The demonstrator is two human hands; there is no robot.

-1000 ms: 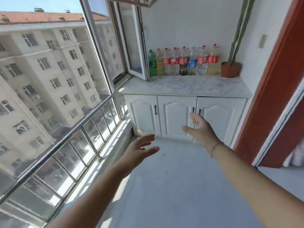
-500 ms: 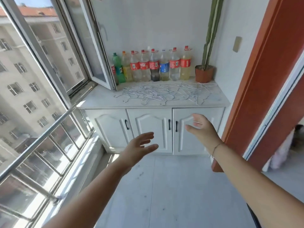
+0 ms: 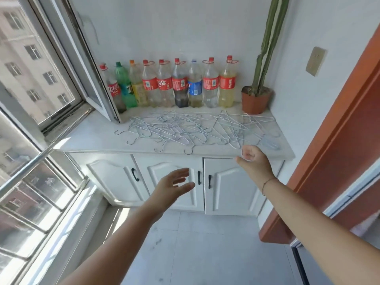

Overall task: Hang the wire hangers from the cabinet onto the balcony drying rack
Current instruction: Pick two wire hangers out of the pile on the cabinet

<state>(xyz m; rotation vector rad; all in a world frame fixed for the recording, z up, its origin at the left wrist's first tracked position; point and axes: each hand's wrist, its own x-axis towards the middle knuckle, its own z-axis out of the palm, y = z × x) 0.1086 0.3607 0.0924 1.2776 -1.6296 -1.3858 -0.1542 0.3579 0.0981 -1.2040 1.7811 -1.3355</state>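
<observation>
A loose heap of silver wire hangers (image 3: 191,128) lies spread across the top of the white cabinet (image 3: 98,136). My right hand (image 3: 255,161) hovers at the cabinet's front edge, just short of the nearest hangers, fingers curled loosely and holding nothing. My left hand (image 3: 172,186) is lower, in front of the cabinet doors, palm open with fingers apart. No drying rack is in view.
A row of several plastic bottles (image 3: 174,85) stands against the back wall. A potted cactus (image 3: 257,95) sits at the back right. An opened window sash (image 3: 92,79) juts over the cabinet's left end. A metal railing (image 3: 30,163) runs along the left, an orange door frame (image 3: 329,140) on the right.
The view has come closer to the cabinet and tilted down, so the hangers now show fully. My right hand has risen to the counter edge; both hands stay empty.
</observation>
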